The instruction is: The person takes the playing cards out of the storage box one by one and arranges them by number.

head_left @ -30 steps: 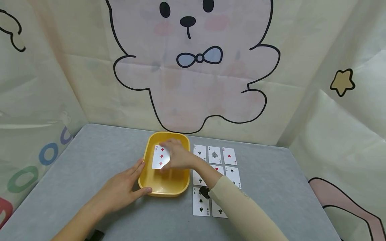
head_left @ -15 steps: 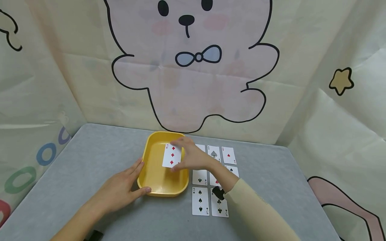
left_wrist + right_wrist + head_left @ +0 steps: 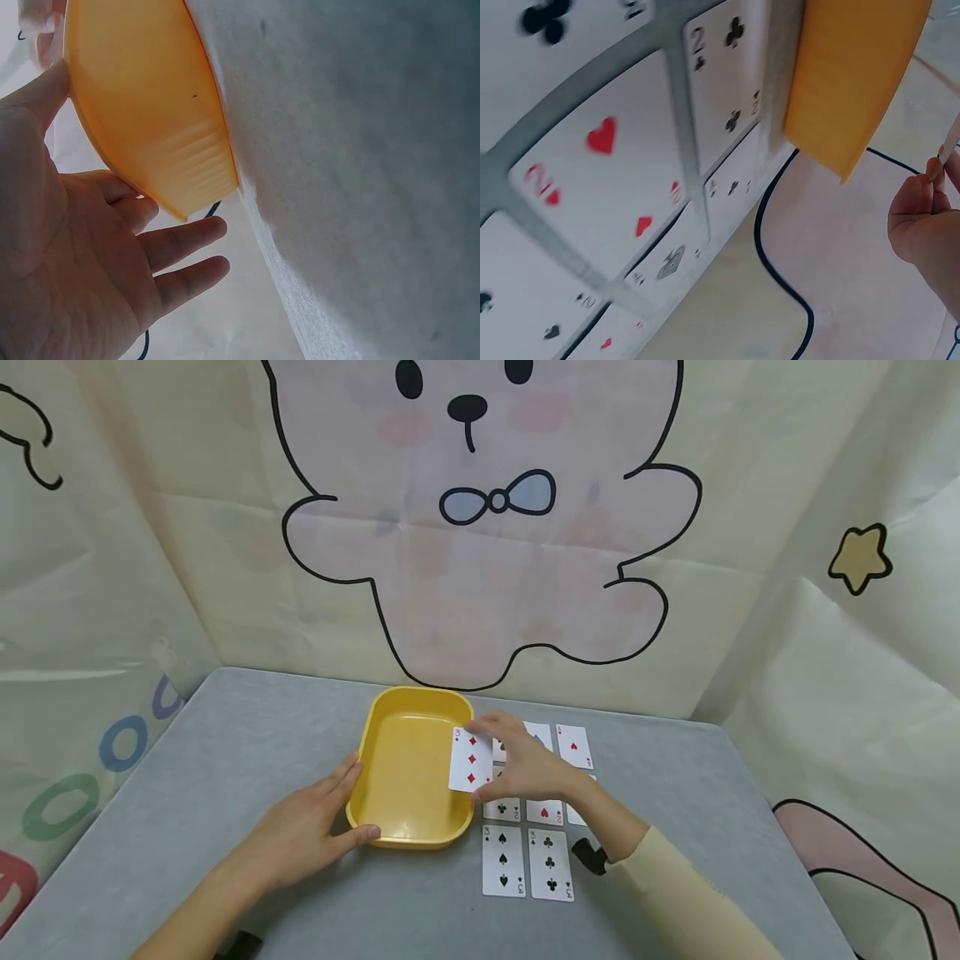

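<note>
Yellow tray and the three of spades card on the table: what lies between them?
Nothing: in the head view only a bare strip of grey table separates the yellow tray from the three of spades.

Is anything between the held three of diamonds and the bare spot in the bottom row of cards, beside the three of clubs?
Nothing visible. The right hand pinches the three of diamonds above the yellow tray's right rim. The grey table right of the three of clubs shows only the right forearm's sleeve above it.

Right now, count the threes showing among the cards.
3: the three of diamonds pinched in the right hand, the three of spades and three of clubs in the nearest row. Others may be hidden.
</note>
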The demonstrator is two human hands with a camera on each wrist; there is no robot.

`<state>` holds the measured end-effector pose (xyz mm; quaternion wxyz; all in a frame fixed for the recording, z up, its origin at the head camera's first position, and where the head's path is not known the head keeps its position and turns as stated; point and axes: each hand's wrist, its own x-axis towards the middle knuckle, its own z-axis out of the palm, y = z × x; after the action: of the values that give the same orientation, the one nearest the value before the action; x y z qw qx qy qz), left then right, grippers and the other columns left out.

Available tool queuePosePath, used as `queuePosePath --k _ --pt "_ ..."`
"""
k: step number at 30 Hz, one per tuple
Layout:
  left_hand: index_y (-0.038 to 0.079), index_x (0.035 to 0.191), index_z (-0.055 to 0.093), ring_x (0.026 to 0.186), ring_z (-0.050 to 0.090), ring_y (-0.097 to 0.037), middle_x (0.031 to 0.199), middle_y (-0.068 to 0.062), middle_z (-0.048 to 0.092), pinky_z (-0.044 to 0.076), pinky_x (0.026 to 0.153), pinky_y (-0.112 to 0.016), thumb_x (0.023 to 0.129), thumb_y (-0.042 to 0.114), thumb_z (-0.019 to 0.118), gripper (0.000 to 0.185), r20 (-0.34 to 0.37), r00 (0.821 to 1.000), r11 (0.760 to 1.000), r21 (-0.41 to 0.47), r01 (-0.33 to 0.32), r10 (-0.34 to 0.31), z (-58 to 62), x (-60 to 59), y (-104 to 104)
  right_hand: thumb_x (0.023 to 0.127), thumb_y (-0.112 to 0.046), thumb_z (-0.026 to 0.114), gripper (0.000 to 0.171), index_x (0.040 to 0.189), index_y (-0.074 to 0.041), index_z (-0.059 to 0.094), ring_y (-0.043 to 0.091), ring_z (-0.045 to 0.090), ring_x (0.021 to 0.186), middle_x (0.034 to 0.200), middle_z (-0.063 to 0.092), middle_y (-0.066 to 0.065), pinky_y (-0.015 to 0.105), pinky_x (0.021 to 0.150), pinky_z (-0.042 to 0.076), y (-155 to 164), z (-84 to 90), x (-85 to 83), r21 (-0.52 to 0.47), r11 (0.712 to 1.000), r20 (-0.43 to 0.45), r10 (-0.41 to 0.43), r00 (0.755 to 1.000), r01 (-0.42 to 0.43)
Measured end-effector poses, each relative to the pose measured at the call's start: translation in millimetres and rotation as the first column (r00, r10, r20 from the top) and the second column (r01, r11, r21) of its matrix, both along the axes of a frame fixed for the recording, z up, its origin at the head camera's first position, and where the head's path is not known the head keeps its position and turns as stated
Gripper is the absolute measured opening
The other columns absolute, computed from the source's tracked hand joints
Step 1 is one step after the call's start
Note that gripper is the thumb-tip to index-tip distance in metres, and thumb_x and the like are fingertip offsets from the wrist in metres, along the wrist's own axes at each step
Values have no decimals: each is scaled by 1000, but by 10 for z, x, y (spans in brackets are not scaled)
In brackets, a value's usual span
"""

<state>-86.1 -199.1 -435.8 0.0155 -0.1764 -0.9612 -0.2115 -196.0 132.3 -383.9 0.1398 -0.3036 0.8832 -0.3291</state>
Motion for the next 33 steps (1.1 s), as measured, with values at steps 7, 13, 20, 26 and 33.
queuePosePath --k 7,13,20,26,33 --pt "0 162 35 138 54 -42 167 -16 34 48 106 -60 95 76 54 103 -8 1000 1000 -4 -2 2 -5 3 -4 73 -27 95 91 153 -20 53 24 40 137 150 44 0 53 109 45 256 1 62 29 999 -28 -20 999 21" --pt "0 161 36 138 54 -42 167 -16 34 48 105 -60 95 76 55 102 -7 1000 1000 -6 -6 6 1 8 0 73 -29 95 91 153 -19 53 26 38 139 153 44 3 56 107 46 440 17 106 48 998 -49 -33 998 36" --pt "1 162 36 138 53 -42 168 -15 33 47 106 -61 95 76 54 103 4 1000 1000 -10 -11 11 4 7 7 72 -29 95 91 152 -21 52 31 30 148 152 44 1 60 112 41 657 10 212 68 996 -44 -53 998 56" --pt "1 162 36 139 52 -42 168 -15 33 46 107 -61 95 76 55 103 8 1000 1000 -9 -15 15 11 5 1 73 -27 95 90 151 -17 53 34 34 144 151 43 5 60 109 43 885 -41 322 77 996 -55 -47 997 51" --pt "0 161 36 139 53 -42 168 -15 33 47 106 -60 95 74 57 101 5 1000 1000 -7 -11 11 -10 5 5 72 -29 96 90 150 -14 53 23 45 127 146 45 1 49 100 47 1246 -159 488 75 996 -59 -44 997 49"
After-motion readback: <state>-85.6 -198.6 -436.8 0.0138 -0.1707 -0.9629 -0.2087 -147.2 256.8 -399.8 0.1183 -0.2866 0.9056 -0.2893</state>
